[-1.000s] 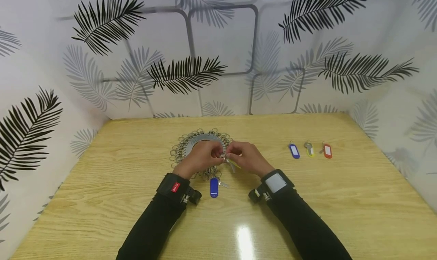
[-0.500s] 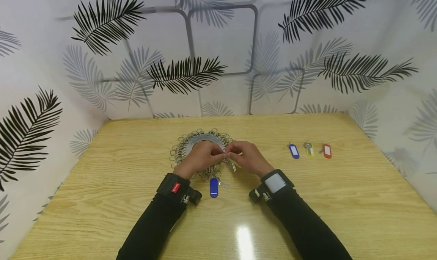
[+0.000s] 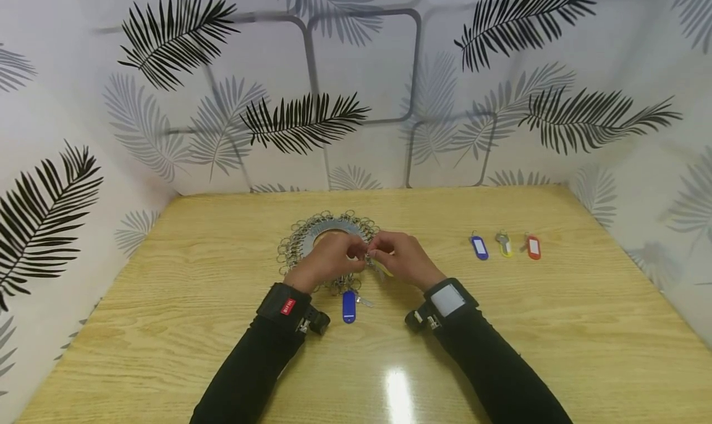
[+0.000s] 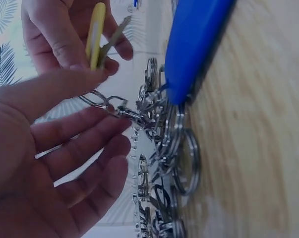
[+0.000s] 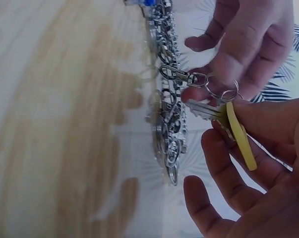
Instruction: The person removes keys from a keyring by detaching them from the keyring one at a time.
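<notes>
A flat metal ring [image 3: 318,228], edged with many snap hooks and split rings, lies on the table. Over its right front side, my left hand [image 3: 332,254] pinches a split ring [image 5: 214,87] on one snap hook [image 5: 181,75] between thumb and fingers. Beside it, my right hand [image 3: 406,257] holds a yellow key tag [image 5: 242,139] by its ring end, with a silver key [image 5: 205,110] hanging from it. The two hands' fingertips nearly meet at the rings. Whether the tag's ring is threaded onto the split ring is hidden by the fingers.
A blue key tag [image 3: 348,306] with a key hangs off the metal ring's front edge onto the wooden table [image 3: 211,325]. At the right lie a blue tag [image 3: 479,248], a yellow tag with a key [image 3: 504,245] and a red tag [image 3: 534,247]. A patterned backdrop stands behind.
Both hands stay in the same spot. The left fingertips closed up to the right ones, then parted a little. The key and yellow tag tilt slightly differently.
</notes>
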Action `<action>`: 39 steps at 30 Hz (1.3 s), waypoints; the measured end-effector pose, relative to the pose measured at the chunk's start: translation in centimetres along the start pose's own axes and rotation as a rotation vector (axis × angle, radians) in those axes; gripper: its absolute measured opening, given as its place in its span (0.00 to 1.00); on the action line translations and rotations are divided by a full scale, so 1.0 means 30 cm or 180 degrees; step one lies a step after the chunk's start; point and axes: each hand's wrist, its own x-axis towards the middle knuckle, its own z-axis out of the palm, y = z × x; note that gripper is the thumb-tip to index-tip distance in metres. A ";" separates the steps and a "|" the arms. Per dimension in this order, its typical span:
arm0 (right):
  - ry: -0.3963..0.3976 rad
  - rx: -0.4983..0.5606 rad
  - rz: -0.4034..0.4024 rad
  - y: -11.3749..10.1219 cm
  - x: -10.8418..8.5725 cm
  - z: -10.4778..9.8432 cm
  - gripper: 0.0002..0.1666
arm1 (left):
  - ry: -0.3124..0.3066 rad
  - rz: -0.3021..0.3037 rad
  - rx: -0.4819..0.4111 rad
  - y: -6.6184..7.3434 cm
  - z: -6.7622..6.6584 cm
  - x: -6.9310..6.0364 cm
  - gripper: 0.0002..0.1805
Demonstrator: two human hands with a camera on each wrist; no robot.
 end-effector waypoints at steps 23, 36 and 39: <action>0.0023 0.0027 0.0127 -0.002 0.001 -0.001 0.03 | 0.0184 0.0053 0.0029 0.001 0.013 0.005 0.07; 0.0057 -0.0073 0.0060 -0.006 0.000 -0.002 0.02 | 0.0176 -0.0103 -0.0097 0.000 0.006 -0.001 0.10; 0.0041 -0.0059 0.0052 -0.005 0.002 -0.001 0.02 | 0.0139 -0.0138 -0.0080 0.001 0.003 -0.001 0.10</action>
